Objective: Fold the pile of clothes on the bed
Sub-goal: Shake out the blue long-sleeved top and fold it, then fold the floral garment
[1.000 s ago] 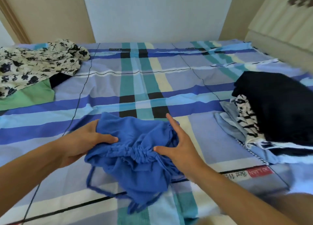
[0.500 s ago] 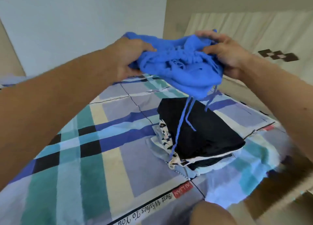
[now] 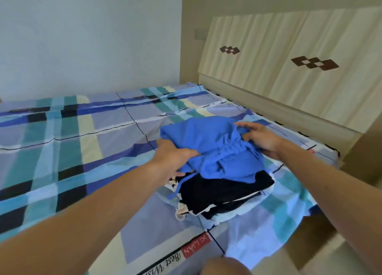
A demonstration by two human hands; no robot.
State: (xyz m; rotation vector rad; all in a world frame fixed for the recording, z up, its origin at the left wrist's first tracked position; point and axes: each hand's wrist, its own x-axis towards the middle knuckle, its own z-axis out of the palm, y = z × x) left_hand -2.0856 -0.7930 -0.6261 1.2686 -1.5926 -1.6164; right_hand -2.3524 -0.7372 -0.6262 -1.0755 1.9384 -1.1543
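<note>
A folded blue garment (image 3: 208,142) with a gathered drawstring waist lies on top of a stack of folded clothes (image 3: 219,194), whose top layer is black with striped and pale pieces under it. My left hand (image 3: 171,159) grips the blue garment's near left edge, thumb on top. My right hand (image 3: 258,138) holds its right side by the gathered waist. A blue cord (image 3: 175,189) hangs down over the stack's front.
The stack sits near the right edge of the plaid bed sheet (image 3: 82,150). A pale wooden headboard (image 3: 289,67) with dark diamond inlays rises at right. A plain wall stands behind. My knee (image 3: 223,266) shows at the bottom edge.
Both hands lifted the blue garment from the middle of the bed, carried it right and lowered it onto the folded stack. The view swung right, so the unfolded pile is out of sight.
</note>
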